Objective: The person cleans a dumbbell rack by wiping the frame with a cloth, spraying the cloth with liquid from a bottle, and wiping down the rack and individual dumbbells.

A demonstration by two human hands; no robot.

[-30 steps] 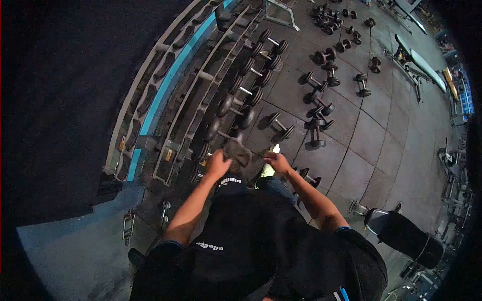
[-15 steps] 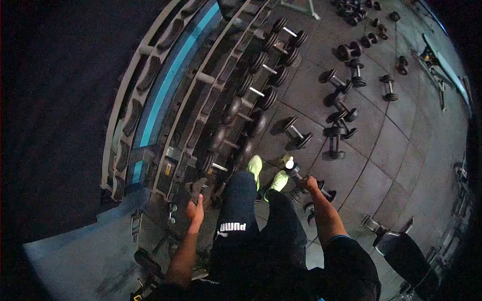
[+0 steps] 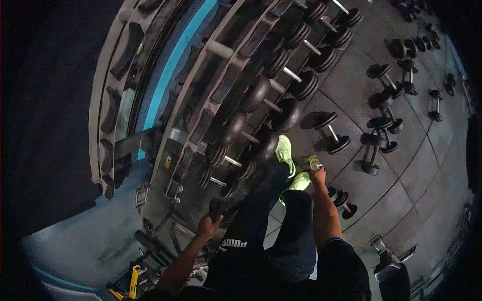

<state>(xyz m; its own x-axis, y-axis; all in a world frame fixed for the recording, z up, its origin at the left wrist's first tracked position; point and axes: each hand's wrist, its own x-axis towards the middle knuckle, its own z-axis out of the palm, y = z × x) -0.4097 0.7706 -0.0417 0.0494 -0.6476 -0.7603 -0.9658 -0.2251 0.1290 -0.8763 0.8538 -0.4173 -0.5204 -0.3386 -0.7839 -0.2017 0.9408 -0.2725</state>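
My left hand point(image 3: 207, 228) is closed round a dark object point(image 3: 215, 209), beside the dark trousers point(image 3: 251, 220) at lower centre; its exact shape is lost in shadow. To the right of the knees, my right hand point(image 3: 318, 175) has its fingers wrapped round a small bottle-like item point(image 3: 315, 162) with yellow and pale parts. Just left of that hand are the bright yellow shoes point(image 3: 299, 181). A dumbbell point(image 3: 342, 202) lies on the floor beside my right forearm.
Dumbbells stand in a row along the long rack point(image 3: 221, 50), among them a round-headed one point(image 3: 271, 105). More lie on the tiled floor, including a nearby dumbbell point(image 3: 331, 133). A bench point(image 3: 394, 276) stands at lower right, and yellow-framed equipment point(image 3: 134, 282) at lower left.
The view has shifted, with the rack dumbbells now larger and farther right. My left hand is lower and nearer the legs. My right hand still holds its item, now beside the shoes.
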